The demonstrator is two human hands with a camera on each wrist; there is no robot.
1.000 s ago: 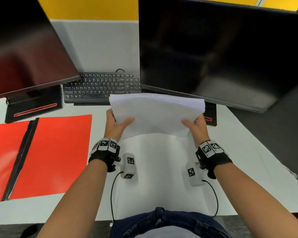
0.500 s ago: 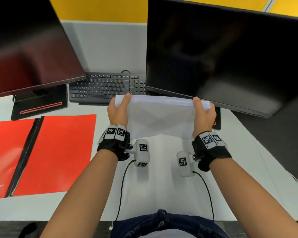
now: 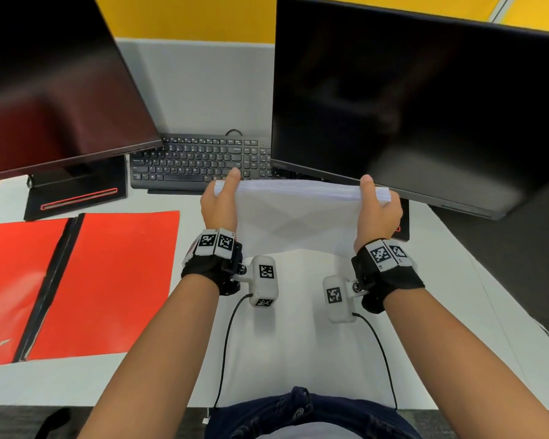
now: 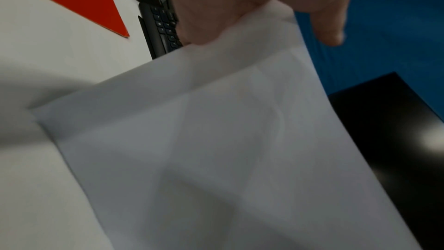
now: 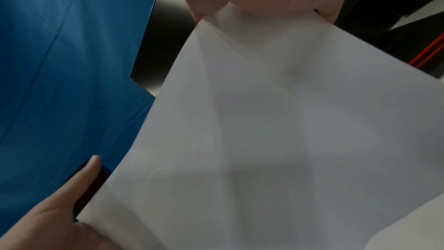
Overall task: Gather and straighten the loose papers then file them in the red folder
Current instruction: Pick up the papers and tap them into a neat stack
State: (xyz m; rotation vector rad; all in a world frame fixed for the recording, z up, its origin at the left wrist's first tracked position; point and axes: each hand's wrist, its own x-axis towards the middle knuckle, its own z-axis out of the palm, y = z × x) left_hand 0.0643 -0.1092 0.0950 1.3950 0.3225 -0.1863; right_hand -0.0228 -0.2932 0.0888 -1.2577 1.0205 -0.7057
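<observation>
The left hand (image 3: pixel 219 205) is wrapped around the left edge of a stack of white papers (image 3: pixel 298 217), its thumb laid over the top edge and its fingers hidden behind the sheets. The right hand (image 3: pixel 377 213) is clamped on the right edge in the same way, thumb up over the top. The stack is held upright between the two hands, above the white bench (image 3: pixel 133 381) at about 12 o'clock from the body, its lower edge close to the surface; contact cannot be judged. In the wrist views the sheets are seen fanned and overlapping at slight angles. The red folder (image 3: pixel 108 280) is laid open and flat on the bench at 9 o'clock, well apart from the papers. A black keyboard (image 3: pixel 197 160) is seen just behind the stack at 12 o'clock, set between two dark monitors (image 3: pixel 409 106).
</observation>
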